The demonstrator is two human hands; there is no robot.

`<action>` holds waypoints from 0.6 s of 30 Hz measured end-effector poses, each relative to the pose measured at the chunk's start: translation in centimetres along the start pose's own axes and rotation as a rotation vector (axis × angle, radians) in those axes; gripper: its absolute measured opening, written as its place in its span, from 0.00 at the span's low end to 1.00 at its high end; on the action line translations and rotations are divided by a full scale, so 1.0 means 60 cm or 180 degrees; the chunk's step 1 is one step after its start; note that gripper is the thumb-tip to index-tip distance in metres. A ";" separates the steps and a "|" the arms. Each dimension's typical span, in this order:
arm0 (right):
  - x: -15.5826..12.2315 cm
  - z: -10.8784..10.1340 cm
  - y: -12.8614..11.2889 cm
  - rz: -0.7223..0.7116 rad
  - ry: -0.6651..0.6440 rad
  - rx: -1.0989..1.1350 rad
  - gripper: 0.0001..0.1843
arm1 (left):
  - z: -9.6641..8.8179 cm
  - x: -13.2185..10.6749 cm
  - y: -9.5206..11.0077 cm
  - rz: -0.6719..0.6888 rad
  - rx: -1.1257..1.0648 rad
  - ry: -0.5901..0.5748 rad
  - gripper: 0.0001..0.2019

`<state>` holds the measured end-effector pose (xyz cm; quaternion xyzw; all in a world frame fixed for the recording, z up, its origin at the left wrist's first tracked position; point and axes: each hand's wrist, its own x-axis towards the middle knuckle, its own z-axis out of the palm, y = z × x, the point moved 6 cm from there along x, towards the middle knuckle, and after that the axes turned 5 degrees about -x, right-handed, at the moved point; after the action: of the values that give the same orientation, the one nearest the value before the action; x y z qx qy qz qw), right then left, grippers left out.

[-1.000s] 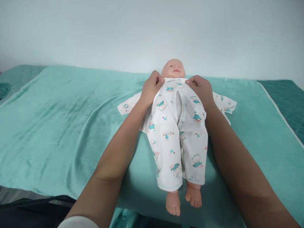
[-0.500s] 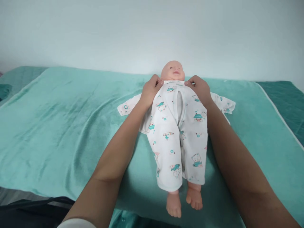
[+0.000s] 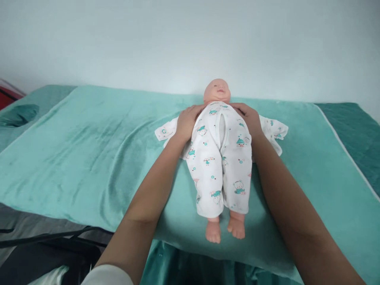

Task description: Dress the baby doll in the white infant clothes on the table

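Observation:
A baby doll (image 3: 218, 92) lies on its back, head toward the wall and bare feet (image 3: 213, 230) toward me. White printed pants (image 3: 207, 174) with a slit at the crotch reach up to its chest. Beneath them lies a white printed top (image 3: 274, 127), its sleeves spread to both sides. My left hand (image 3: 189, 120) rests against the doll's left-hand edge in view, fingers extended over the upper pants near the shoulder. On the other side, my right hand (image 3: 249, 118) lies likewise, fingers stretched toward the neck. Both sets of fingertips are partly hidden by the cloth.
A light green blanket (image 3: 74, 158) covers the bed, with a fold left of the doll. Darker green bedding (image 3: 353, 130) shows at the right and far left. Behind stands a pale wall (image 3: 178, 43). A black item with a bar (image 3: 53, 237) sits at the lower left.
Both hands have gone from pinching the pants' top edge beside the neck to lying with fingers extended along the doll's sides. The view has shifted slightly, showing more of the lower left.

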<state>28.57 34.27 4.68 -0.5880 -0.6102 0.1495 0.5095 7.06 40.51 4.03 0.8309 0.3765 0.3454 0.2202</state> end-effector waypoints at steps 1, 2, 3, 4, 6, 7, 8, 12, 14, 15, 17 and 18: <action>-0.011 -0.004 -0.003 0.0015 0.0041 0.0047 0.14 | -0.002 -0.009 0.000 -0.0018 0.0161 0.0020 0.21; -0.023 -0.008 -0.006 0.0029 0.0092 0.0102 0.15 | -0.003 -0.019 0.000 -0.0039 0.0307 0.0047 0.22; -0.035 -0.012 -0.009 0.0040 0.0146 0.0161 0.16 | -0.005 -0.029 -0.001 -0.0059 0.0437 0.0074 0.22; -0.048 -0.015 -0.013 0.0038 0.0200 0.0208 0.16 | -0.007 -0.039 -0.002 -0.0076 0.0551 0.0092 0.23; -0.074 -0.022 -0.019 0.0023 0.0300 0.0214 0.17 | -0.009 -0.059 -0.004 -0.0045 0.0721 0.0072 0.24; -0.085 -0.025 -0.020 0.0048 0.0378 0.0164 0.17 | -0.009 -0.068 -0.004 0.0016 0.0776 0.0045 0.25; -0.095 -0.030 -0.018 0.0116 0.0477 0.0090 0.17 | -0.009 -0.076 -0.004 0.0103 0.0812 0.0011 0.25; -0.116 -0.040 0.004 0.0676 0.0589 -0.0150 0.13 | -0.008 -0.102 -0.001 0.0416 0.0889 -0.0128 0.27; -0.116 -0.036 0.006 0.0781 0.0316 -0.0156 0.11 | -0.009 -0.108 0.005 0.0396 0.0920 -0.0108 0.25; -0.115 -0.033 0.003 0.0769 0.0137 -0.0096 0.11 | -0.012 -0.109 0.010 0.0336 0.0935 -0.0061 0.24; -0.113 -0.027 -0.006 0.0734 -0.0174 0.0154 0.12 | -0.020 -0.111 0.020 0.0142 0.0921 0.0074 0.20; -0.113 -0.025 -0.010 0.0732 -0.0275 0.0289 0.12 | -0.024 -0.112 0.024 0.0014 0.0856 0.0141 0.18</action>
<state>28.00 27.61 2.79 -0.6234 -0.5527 0.2596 0.4884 3.47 34.54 3.12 0.8460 0.4223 0.3105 0.0977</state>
